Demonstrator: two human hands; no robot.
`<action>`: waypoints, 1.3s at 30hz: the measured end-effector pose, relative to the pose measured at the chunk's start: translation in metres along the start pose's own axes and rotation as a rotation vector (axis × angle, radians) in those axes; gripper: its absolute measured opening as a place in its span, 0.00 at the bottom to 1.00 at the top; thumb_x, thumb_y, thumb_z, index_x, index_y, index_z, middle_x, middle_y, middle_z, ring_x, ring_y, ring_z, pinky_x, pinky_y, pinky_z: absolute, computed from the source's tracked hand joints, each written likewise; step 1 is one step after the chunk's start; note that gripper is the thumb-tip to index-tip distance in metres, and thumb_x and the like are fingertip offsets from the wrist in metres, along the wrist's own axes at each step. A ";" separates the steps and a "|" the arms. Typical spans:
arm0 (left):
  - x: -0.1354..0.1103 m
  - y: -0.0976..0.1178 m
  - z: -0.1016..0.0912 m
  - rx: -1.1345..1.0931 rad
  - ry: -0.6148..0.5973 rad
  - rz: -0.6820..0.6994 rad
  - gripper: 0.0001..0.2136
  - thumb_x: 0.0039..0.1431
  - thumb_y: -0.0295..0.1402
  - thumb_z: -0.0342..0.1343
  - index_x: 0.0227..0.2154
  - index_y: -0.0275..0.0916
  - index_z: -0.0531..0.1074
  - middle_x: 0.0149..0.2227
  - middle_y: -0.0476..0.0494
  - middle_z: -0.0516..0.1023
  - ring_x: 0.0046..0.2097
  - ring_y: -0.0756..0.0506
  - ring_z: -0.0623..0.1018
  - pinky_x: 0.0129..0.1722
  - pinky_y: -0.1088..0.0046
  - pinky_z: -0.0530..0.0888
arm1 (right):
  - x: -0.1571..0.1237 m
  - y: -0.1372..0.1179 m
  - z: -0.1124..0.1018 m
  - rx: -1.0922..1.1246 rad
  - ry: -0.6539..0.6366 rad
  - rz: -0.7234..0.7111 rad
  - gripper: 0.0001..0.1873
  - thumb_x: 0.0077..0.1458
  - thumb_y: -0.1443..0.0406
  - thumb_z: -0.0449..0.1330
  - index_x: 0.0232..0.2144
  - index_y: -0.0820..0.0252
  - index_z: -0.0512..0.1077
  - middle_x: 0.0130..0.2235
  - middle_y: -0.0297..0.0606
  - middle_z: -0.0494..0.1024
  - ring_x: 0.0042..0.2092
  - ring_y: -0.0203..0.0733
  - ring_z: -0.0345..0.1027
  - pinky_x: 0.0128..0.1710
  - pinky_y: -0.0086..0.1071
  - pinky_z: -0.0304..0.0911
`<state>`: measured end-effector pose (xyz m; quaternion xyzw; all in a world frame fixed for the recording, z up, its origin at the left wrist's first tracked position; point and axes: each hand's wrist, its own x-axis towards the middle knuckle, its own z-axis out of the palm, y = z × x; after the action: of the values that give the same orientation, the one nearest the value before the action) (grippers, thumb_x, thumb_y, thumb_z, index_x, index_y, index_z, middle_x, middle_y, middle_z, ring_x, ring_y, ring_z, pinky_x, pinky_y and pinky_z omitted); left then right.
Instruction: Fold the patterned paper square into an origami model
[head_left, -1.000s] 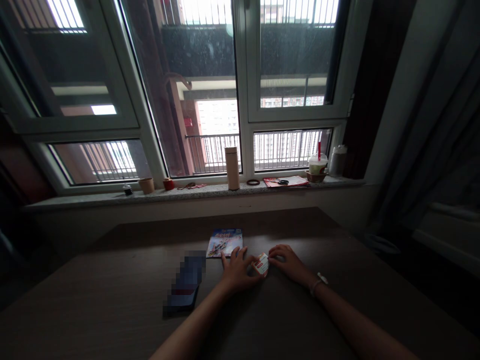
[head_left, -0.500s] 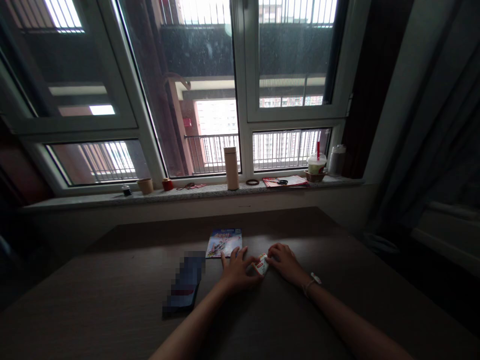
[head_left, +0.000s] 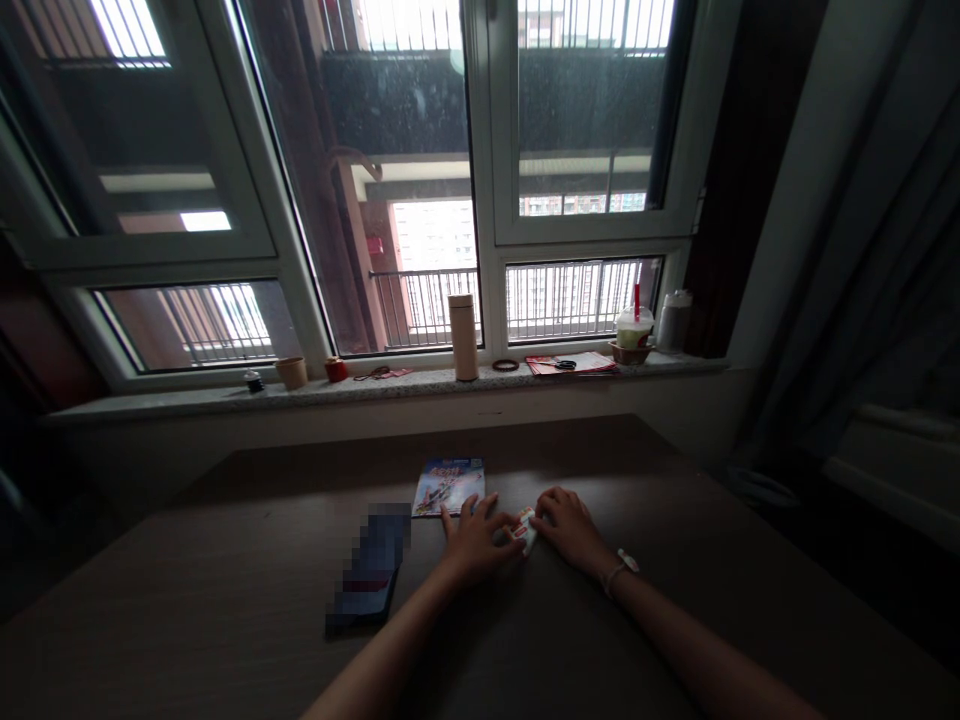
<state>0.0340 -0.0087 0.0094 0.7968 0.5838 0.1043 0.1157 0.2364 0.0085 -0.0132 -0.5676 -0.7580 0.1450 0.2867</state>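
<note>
Between my two hands, low over the dark table, is a small white packet [head_left: 528, 530] with red and orange print. My left hand [head_left: 474, 545] has its thumb and index finger closed on the packet's left side, while its other fingers spread over the table. At the packet's right upper edge, the bent fingers of my right hand [head_left: 571, 528] pinch it. The fingers cover part of the packet, so its exact kind is unclear. A blue printed leaflet [head_left: 442, 485] lies just beyond my left fingertips.
On the brown table [head_left: 225, 570], a dark, pixelated phone-like object [head_left: 367, 575] lies left of my left forearm. Along the windowsill stand a beige flask [head_left: 463, 340], a paper cup [head_left: 291, 373], a drink cup with a red straw [head_left: 634, 328] and scissors [head_left: 565, 365] on red papers.
My left fingers have shifted slightly over the packet and cover a bit more of its left side. My right hand has moved a touch to the left. Everything else stays put.
</note>
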 end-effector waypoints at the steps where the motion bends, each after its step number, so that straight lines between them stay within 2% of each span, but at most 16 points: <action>1: 0.000 0.000 0.001 -0.006 0.006 -0.001 0.20 0.54 0.56 0.54 0.49 0.62 0.72 0.67 0.52 0.56 0.68 0.29 0.48 0.57 0.29 0.32 | 0.000 0.000 0.000 0.001 0.005 0.001 0.08 0.57 0.58 0.57 0.35 0.55 0.73 0.45 0.37 0.71 0.51 0.46 0.60 0.54 0.37 0.52; 4: 0.001 -0.001 0.002 -0.022 0.011 0.009 0.22 0.51 0.57 0.56 0.48 0.61 0.72 0.66 0.53 0.57 0.67 0.27 0.48 0.55 0.27 0.30 | 0.000 0.000 0.001 0.005 0.022 0.008 0.08 0.56 0.59 0.57 0.33 0.55 0.73 0.45 0.38 0.72 0.51 0.46 0.61 0.54 0.37 0.52; 13: 0.002 -0.002 0.005 -0.040 0.027 0.012 0.21 0.50 0.56 0.58 0.47 0.61 0.73 0.66 0.54 0.58 0.67 0.27 0.49 0.55 0.27 0.29 | 0.002 0.007 0.004 0.069 0.031 0.016 0.06 0.55 0.61 0.58 0.31 0.56 0.73 0.45 0.37 0.73 0.52 0.45 0.61 0.55 0.36 0.52; 30: 0.003 0.000 0.004 -0.023 0.003 -0.011 0.23 0.49 0.56 0.58 0.49 0.60 0.72 0.67 0.52 0.56 0.67 0.27 0.48 0.57 0.29 0.30 | 0.003 0.001 0.005 -0.043 0.049 0.057 0.07 0.55 0.60 0.58 0.32 0.56 0.73 0.44 0.38 0.72 0.49 0.45 0.62 0.51 0.35 0.53; 39: -0.002 0.014 0.008 0.056 0.043 -0.029 0.24 0.52 0.57 0.54 0.50 0.56 0.70 0.67 0.49 0.55 0.67 0.27 0.49 0.57 0.28 0.34 | 0.003 -0.004 0.001 -0.048 0.044 0.081 0.07 0.56 0.60 0.58 0.34 0.54 0.73 0.44 0.38 0.72 0.50 0.46 0.62 0.52 0.37 0.52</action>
<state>0.0482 -0.0155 0.0056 0.7890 0.6001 0.1031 0.0822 0.2323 0.0103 -0.0108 -0.6077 -0.7311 0.1257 0.2836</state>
